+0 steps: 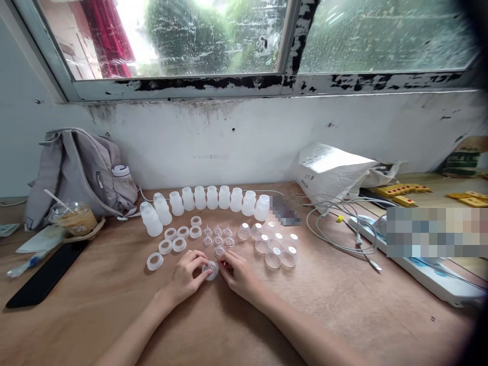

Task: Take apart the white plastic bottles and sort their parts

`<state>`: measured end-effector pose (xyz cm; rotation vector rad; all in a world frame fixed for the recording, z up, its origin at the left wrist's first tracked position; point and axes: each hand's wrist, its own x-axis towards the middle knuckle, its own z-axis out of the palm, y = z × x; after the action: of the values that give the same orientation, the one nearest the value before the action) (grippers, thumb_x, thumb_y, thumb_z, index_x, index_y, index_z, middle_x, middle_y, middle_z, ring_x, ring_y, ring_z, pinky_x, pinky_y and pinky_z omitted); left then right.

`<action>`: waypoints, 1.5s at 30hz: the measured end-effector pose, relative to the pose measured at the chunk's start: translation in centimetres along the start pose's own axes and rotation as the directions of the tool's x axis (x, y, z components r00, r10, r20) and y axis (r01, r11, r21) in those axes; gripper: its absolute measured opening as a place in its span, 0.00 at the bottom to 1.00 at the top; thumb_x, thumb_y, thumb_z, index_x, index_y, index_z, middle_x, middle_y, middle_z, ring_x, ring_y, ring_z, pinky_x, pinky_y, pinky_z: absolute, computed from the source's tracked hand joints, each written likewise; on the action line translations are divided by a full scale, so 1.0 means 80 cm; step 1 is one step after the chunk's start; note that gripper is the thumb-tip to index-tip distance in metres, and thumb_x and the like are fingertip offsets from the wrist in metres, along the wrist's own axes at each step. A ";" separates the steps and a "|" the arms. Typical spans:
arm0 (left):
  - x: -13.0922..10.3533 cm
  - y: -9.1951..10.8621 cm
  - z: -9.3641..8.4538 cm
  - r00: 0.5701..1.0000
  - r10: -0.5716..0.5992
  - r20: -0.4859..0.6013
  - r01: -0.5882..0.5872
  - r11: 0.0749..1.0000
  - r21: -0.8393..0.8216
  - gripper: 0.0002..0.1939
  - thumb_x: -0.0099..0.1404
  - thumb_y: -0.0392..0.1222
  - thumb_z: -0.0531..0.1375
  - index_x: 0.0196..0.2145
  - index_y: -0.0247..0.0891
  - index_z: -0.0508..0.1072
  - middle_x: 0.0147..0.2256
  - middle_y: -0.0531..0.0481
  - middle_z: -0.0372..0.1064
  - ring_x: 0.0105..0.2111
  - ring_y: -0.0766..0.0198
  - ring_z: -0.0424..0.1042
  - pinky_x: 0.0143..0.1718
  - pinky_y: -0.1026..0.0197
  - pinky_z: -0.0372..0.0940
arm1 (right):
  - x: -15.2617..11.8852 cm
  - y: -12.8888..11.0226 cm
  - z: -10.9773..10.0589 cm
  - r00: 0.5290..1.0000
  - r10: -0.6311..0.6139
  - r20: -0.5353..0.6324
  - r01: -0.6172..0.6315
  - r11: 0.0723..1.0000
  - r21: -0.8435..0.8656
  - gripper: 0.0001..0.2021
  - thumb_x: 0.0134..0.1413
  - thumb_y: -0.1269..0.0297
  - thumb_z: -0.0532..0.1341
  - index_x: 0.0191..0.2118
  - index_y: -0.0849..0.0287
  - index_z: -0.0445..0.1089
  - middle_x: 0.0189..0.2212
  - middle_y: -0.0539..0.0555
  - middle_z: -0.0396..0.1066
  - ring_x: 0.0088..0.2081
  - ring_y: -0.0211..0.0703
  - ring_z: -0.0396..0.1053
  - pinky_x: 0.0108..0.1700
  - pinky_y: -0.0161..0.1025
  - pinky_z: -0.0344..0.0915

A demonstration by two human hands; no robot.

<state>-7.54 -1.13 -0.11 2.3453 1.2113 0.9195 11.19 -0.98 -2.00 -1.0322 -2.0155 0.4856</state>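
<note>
My left hand is closed on a translucent ring low over the wooden table, with a clear piece seen inside the ring. Just to its right is my right hand, its fingers pinched together; what they hold, if anything, is too small to tell. Beyond my hands lie several clear nipples. Several loose white rings lie to the left, and several clear domed caps to the right. Behind them a curved row of frosted bottles stands upright; the two leftmost bottles have tops on.
A grey backpack, an iced drink and a black phone-like slab are at the left. To the right are a white bag, coiled cables, a power strip and yellow pieces.
</note>
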 end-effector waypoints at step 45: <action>0.034 0.044 0.042 0.923 -0.383 -0.042 0.332 0.845 -0.419 0.07 0.58 0.42 0.52 0.26 0.37 0.63 0.17 0.58 0.58 0.17 0.70 0.58 0.21 0.68 0.53 | 0.007 -0.012 -0.013 0.892 0.450 0.047 -0.395 0.724 0.566 0.09 0.50 0.58 0.57 0.28 0.58 0.60 0.22 0.46 0.59 0.19 0.31 0.57 0.19 0.31 0.57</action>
<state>-1.98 -1.01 0.47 1.6857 1.3011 1.0727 11.38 -1.07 -0.48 -1.0984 -1.3893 1.1790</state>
